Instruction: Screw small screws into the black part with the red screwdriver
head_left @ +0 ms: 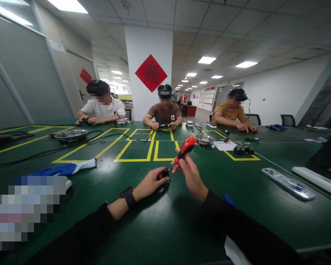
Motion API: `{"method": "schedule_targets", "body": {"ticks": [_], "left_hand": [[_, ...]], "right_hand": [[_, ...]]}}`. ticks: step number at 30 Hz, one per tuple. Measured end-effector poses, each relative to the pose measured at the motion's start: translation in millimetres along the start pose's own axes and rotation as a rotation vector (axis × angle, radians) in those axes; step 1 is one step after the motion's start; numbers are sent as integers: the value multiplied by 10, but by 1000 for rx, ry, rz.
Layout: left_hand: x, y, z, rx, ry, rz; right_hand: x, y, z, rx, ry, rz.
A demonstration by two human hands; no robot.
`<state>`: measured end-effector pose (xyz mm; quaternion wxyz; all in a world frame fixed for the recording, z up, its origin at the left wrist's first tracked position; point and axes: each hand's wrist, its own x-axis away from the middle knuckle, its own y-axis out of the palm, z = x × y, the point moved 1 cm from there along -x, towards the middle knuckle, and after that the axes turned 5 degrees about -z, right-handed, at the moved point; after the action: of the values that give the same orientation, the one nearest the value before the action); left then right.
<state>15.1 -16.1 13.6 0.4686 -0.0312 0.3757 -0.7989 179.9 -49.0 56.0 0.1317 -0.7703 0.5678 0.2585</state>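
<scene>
Black sleeves (79, 235) lie nearest me in the head view, reaching in over the glossy green tabletop (157, 228). My left hand (151, 182) has its fingers closed round a small, dark cylindrical part with a metallic top (166, 170), held upright just above or on the tabletop; I can't tell which. My right hand (192, 176) grasps a screwdriver with a bulbous red-and-black handle (186, 148), its shaft slanting down to the part; whether the tip is seated, I can't tell. I'd brace the part firmly, line the shaft up squarely and press before turning, lest it slip. Beyond sits a round, shiny metal bowl (205, 139), another metal dish (71, 134) far left; their contents are unclear.
</scene>
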Motion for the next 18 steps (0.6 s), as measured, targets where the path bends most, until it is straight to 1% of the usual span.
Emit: {"method": "schedule_targets", "body": {"ticks": [3, 7, 10, 18], "left_hand": [[-2, 12, -30, -11, -3, 10], [-6, 20, -50, 1, 8, 1], [-3, 16, -40, 13, 18, -4], [1, 14, -11, 39, 19, 15]], "right_hand": [[-3, 6, -8, 24, -15, -14], [0, 22, 4, 31, -43, 31], [12, 33, 9, 33, -60, 55], [29, 49, 3, 41, -66, 61]]}}
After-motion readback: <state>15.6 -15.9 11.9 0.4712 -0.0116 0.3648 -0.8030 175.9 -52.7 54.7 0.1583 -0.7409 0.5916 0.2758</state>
